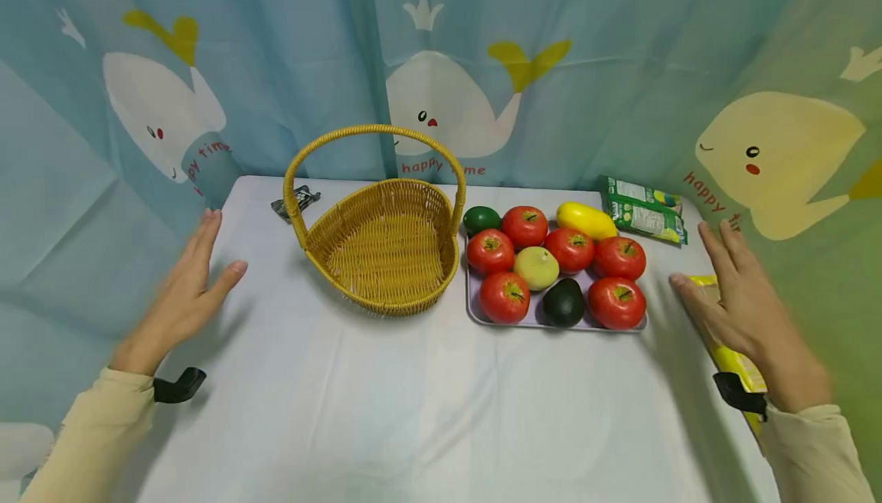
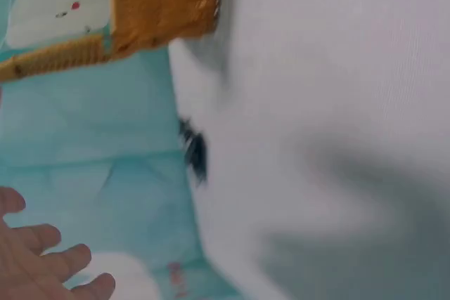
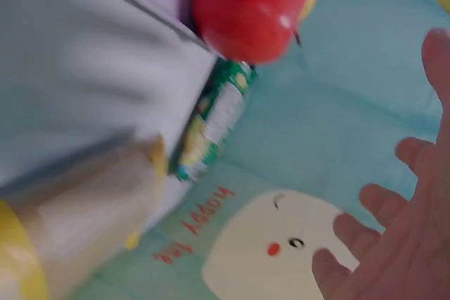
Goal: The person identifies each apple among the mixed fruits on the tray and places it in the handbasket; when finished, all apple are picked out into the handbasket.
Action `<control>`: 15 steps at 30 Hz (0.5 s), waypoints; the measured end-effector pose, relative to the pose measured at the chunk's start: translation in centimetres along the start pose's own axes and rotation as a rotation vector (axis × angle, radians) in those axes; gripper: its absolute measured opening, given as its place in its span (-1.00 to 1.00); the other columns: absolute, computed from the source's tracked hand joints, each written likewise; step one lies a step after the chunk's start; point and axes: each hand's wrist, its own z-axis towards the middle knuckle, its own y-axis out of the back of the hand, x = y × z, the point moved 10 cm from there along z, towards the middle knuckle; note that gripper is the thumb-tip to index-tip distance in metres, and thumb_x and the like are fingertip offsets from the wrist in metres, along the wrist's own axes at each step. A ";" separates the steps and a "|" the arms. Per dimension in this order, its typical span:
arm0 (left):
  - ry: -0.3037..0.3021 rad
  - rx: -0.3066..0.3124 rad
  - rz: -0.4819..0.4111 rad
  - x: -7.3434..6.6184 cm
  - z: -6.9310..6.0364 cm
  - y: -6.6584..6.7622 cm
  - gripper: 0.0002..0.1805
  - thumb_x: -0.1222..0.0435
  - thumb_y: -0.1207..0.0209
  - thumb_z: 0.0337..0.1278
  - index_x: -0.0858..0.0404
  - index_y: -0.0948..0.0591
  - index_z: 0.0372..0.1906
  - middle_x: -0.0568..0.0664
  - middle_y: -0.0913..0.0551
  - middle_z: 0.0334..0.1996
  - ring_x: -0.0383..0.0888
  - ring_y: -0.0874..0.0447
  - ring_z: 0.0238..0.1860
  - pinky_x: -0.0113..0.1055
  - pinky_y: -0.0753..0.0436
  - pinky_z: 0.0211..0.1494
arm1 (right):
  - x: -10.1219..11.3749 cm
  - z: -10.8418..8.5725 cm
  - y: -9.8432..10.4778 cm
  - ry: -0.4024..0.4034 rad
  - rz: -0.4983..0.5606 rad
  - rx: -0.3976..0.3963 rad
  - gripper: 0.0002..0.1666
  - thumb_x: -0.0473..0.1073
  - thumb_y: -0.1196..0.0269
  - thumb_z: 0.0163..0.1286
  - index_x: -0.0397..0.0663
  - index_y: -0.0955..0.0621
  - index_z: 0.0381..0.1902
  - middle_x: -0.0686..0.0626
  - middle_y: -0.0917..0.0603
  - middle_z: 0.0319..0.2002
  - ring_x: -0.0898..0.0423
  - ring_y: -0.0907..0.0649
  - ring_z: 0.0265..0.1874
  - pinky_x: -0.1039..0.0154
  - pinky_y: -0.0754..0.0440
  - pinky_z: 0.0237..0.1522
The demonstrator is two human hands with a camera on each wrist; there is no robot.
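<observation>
My left hand (image 1: pixel 186 292) hovers at the table's left side with fingers straight, holding nothing; a wicker basket (image 1: pixel 386 250) with a tall handle stands to its right. On the right, my right hand (image 1: pixel 747 304) is raised with fingers extended, over a yellow package (image 1: pixel 737 365). Between the basket and that hand lies a lilac tray (image 1: pixel 475 311) with several red apples (image 1: pixel 616 304), a dark avocado (image 1: pixel 563 304), a pale round fruit (image 1: pixel 536 268), a yellow fruit (image 1: pixel 586 220) and a green fruit (image 1: pixel 481 219). In the left wrist view the fingers (image 2: pixel 67 261) are spread, touching nothing.
Green snack packets (image 1: pixel 644 212) lie at the table's back right corner. A small black wrapped item (image 1: pixel 296 203) sits behind the basket's left side. A blue curtain (image 1: pixel 310 66) with whale prints hangs along the back and sides of the white table (image 1: pixel 386 411).
</observation>
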 end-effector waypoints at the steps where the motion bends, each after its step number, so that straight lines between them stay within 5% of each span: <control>1: 0.005 -0.005 -0.040 0.0 0.2 -0.5 -0.11 0.09 -0.08 0.64 -0.04 0.17 0.77 0.07 0.22 0.76 0.30 0.20 0.73 0.49 0.09 0.66 | 0.0 -0.2 -0.5 0.002 0.036 0.008 0.03 0.05 -0.19 0.61 0.09 0.11 0.77 -0.24 0.24 0.74 -0.47 0.18 0.67 -0.53 0.30 0.62; 2: 0.001 -0.017 -0.069 -0.2 0.5 -1.0 -0.13 0.11 -0.07 0.65 -0.02 0.14 0.77 0.13 0.14 0.75 0.33 0.12 0.71 0.45 0.03 0.66 | 0.1 -0.3 -1.0 -0.005 0.068 0.023 0.04 0.05 -0.21 0.60 0.11 0.10 0.77 -0.23 0.24 0.74 -0.48 0.15 0.66 -0.55 0.28 0.61; 6: -0.042 -0.087 -0.197 -1.2 1.3 -2.7 -0.26 0.25 -0.06 0.66 0.09 -0.06 0.74 0.26 -0.17 0.66 0.34 -0.21 0.61 -0.26 -0.28 0.70 | 0.6 -0.6 -2.9 -0.009 0.117 0.058 0.07 0.05 -0.30 0.54 0.06 0.02 0.77 -0.34 0.06 0.71 -0.58 -0.06 0.59 -0.66 0.07 0.51; 9: -0.085 -0.132 -0.333 -2.4 2.0 -3.5 -0.36 0.36 -0.01 0.67 0.14 -0.18 0.70 0.29 -0.32 0.59 0.05 -0.39 0.56 -0.69 -0.34 0.48 | 1.3 -0.7 -3.7 0.023 0.095 0.044 0.07 0.03 -0.42 0.44 -0.06 -0.15 0.72 -0.50 -0.30 0.54 -0.59 -0.42 0.37 -0.62 -0.32 0.35; 11: -0.103 -0.151 -0.436 -3.1 2.6 -4.0 -0.40 0.39 0.04 0.68 0.17 -0.24 0.67 0.32 -0.36 0.55 -0.18 -0.45 0.52 -0.67 -0.40 0.46 | 1.5 -0.8 -4.1 0.039 0.093 0.035 0.06 0.00 -0.49 0.37 -0.14 -0.25 0.67 -0.56 -0.48 0.38 -0.58 -0.58 0.19 -0.52 -0.51 0.19; 13: -0.109 -0.163 -0.509 -3.7 3.2 -4.4 -0.43 0.39 0.06 0.69 0.22 -0.27 0.65 0.37 -0.38 0.52 -0.35 -0.46 0.46 -0.65 -0.43 0.46 | 1.5 -1.2 -4.4 0.047 0.115 0.027 0.05 -0.05 -0.55 0.30 -0.20 -0.33 0.62 -0.55 -0.56 0.29 -0.50 -0.65 0.08 -0.07 -0.76 0.13; 15: -0.105 -0.182 -0.560 -4.2 3.7 -4.6 -0.45 0.39 0.05 0.68 0.28 -0.29 0.63 0.40 -0.40 0.49 -0.39 -0.47 0.42 -0.63 -0.47 0.45 | 1.4 -1.6 -4.8 0.046 0.178 0.032 0.04 -0.11 -0.58 0.27 -0.26 -0.36 0.58 -0.53 -0.56 0.31 -0.42 -0.63 0.13 0.43 -0.72 0.13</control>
